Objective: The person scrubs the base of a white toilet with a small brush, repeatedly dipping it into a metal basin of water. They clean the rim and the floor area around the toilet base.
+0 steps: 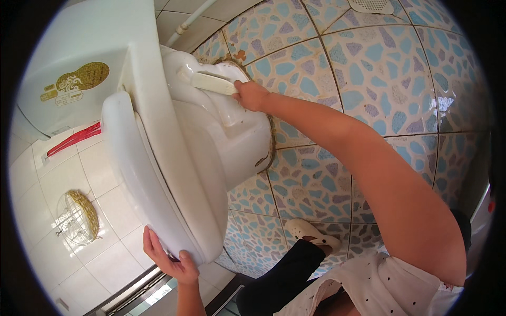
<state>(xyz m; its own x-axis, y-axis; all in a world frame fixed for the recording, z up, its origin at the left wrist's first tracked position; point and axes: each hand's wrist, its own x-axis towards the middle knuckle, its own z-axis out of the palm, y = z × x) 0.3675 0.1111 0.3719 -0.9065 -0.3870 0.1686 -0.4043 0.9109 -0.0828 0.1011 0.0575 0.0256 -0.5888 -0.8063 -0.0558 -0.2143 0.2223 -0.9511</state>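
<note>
A white ceramic toilet (pixel 197 146) fills the left and middle of the view, its lid (pixel 138 177) down. On the side of its pedestal, my right hand (pixel 253 96) grips one end of a flat white brush (pixel 213 83), which lies against the moulded ceramic. The brush's underside is hidden. Nearer to me, my left hand (pixel 170 254) holds the front edge of the lid, fingers over the top and thumb at the rim. Dark grime lines the joint where the pedestal (pixel 245 148) meets the floor, and a brown mark shows low on it.
Floor tiles (pixel 308 173) with a blue and purple stone pattern surround the base. A white pipe (pixel 189 23) runs behind the toilet, and a drain cover (pixel 371 6) lies beyond. A red strap (pixel 75 138) and a wire rack (pixel 77 217) are by the tiled wall. My clog (pixel 308 233) stands close by.
</note>
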